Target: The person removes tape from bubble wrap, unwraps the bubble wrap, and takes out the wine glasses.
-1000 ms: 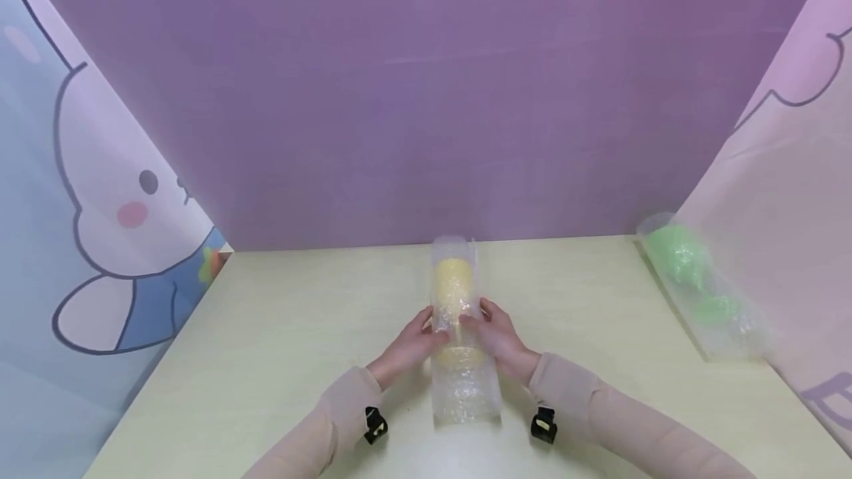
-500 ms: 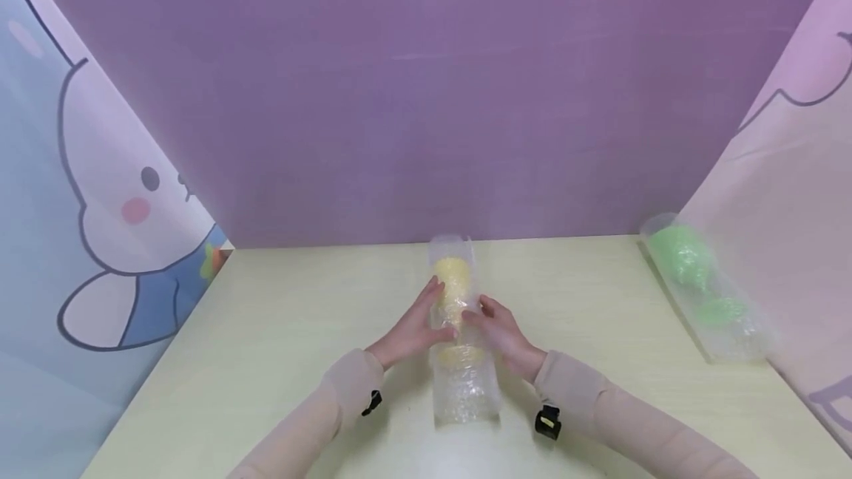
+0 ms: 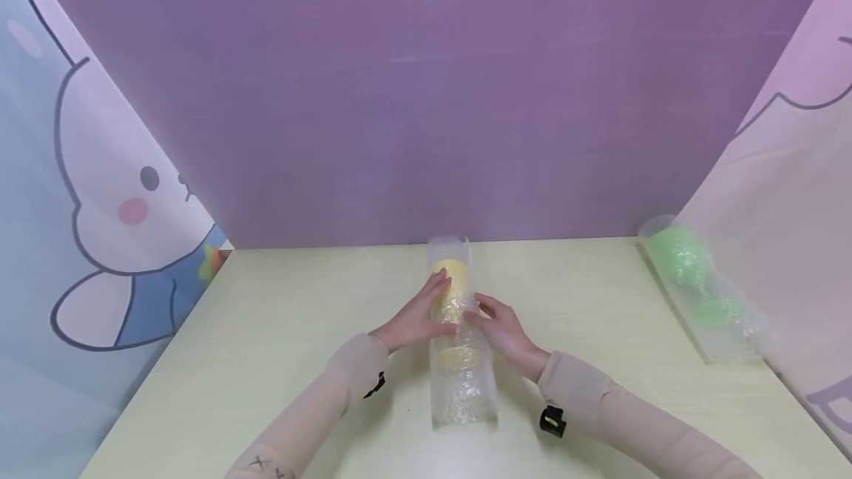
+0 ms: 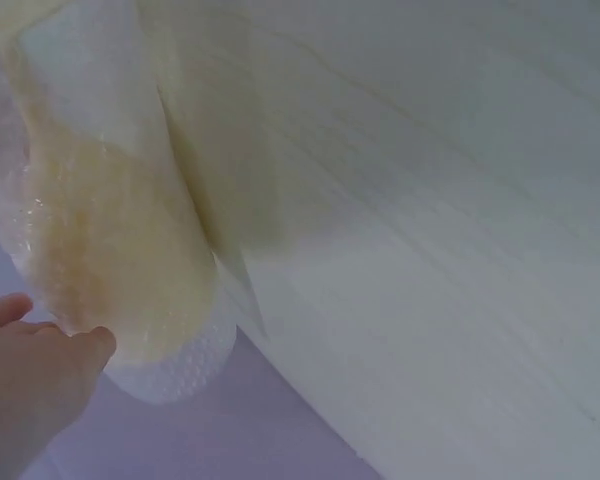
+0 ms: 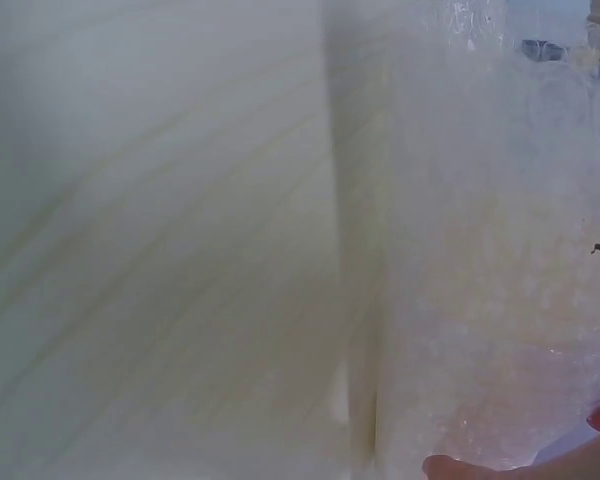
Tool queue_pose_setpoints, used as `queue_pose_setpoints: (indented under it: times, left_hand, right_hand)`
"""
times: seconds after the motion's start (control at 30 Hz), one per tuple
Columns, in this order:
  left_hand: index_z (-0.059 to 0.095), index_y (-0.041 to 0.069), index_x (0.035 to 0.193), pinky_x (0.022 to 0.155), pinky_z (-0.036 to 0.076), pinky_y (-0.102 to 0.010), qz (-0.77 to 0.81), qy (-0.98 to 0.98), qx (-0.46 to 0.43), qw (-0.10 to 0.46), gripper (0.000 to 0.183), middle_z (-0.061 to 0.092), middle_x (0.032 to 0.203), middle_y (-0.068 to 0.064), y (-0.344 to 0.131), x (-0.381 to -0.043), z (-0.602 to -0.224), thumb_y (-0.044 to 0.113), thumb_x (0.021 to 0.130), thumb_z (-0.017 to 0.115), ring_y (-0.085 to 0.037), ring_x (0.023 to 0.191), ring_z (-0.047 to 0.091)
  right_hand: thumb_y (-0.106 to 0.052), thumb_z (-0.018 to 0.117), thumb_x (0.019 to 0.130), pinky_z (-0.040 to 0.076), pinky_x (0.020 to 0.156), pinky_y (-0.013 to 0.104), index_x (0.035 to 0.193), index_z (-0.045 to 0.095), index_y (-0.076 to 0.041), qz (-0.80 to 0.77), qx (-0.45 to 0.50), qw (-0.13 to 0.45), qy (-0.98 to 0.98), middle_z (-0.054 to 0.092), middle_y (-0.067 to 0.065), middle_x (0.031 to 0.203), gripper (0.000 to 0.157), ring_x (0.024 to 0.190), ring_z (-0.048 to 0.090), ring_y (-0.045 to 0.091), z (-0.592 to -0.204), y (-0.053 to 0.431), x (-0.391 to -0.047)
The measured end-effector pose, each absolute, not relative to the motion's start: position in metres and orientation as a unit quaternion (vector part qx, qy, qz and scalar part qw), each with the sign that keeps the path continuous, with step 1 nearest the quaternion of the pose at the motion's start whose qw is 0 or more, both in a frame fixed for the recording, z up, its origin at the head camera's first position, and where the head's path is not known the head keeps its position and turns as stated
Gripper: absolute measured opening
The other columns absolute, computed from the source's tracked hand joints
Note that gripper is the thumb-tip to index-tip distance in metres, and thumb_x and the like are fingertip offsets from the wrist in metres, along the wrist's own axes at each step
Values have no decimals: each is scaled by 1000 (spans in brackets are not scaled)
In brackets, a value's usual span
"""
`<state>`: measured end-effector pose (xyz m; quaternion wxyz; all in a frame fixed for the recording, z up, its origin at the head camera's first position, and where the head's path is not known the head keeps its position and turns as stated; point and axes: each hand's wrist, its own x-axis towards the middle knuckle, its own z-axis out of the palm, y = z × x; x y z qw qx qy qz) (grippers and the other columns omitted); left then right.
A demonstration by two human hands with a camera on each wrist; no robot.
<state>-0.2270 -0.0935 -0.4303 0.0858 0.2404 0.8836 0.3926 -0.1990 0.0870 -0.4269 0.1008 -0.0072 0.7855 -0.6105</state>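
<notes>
- Left hand [image 3: 414,322]: fingers and thumb spread, extended over the left side of the wrapped bundle; touching it, not clenched.
- Right hand [image 3: 504,331]: grips the bundle's right side, thumb on top and fingers bent along the edge.
- Bubble wrap [image 3: 464,398]: clear plastic, rolled into a long tube; glossy and wrinkled, with small bubbles visible at the far end in the left wrist view. Lies at the table's centre, lengthwise from the near side toward the back edge.
- Yellow goblet [image 4: 130,270]: inside the wrap; broad rounded bowl toward the far end, narrowing to a stem, with a yellow band nearer the person. Outline softened by the plastic.
- Sleeves [image 3: 635,420]: beige fabric, gathered at the wrists.
- Table [image 3: 299,301]: flat, pale yellow-green, smooth; faint streaks show in the wrist views.
- Green goblet [image 3: 680,253]: wrapped in similar clear plastic, lying at the table's right edge, well apart from the hands.
- Backdrop [image 3: 426,94]: plain purple, lightly creased.
- Left panel [image 3: 120,205]: printed with a white cartoon figure on blue.
</notes>
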Motion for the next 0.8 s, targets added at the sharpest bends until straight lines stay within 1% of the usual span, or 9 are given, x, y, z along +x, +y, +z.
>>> queue_pose_setpoints:
  times: [0.17,0.37,0.47,0.63,0.8]
  left_hand:
    - [18,6,146,116,9,-44,394,881,245,95,91,0,155,-1,-91,-230,-430,26,77,73,-17,142,-5]
    - [12,6,147,116,6,-45,402,877,245,102,97,-4,155,0,-92,-232,-432,28,75,74,-17,142,-8]
    - [9,8,147,115,5,-44,405,875,240,110,101,-7,155,2,-93,-233,-433,29,75,75,-15,141,-10]
    - [6,12,148,115,5,-45,412,873,232,120,103,-10,154,6,-94,-231,-434,29,74,75,-11,140,-12]
    - [6,13,148,115,5,-46,414,872,230,123,103,-10,154,5,-95,-230,-435,30,74,75,-11,140,-12]
  right_hand:
    - [-17,58,88,27,109,50,137,35,5,-604,-16,94,791,31,24,144,58,134,27,39,-428,89,-200]
    - [-17,58,88,27,109,50,135,37,6,-590,-46,73,803,35,23,142,56,133,29,39,-429,92,-201]
    - [-19,59,87,30,107,50,135,39,4,-576,-54,70,813,36,22,142,56,133,30,39,-429,92,-202]
    - [-20,63,85,38,102,48,132,43,2,-563,-57,66,822,39,22,140,56,130,35,38,-429,93,-202]
    - [-18,66,83,43,99,45,126,47,3,-550,-74,40,831,45,21,134,52,124,42,36,-429,92,-205]
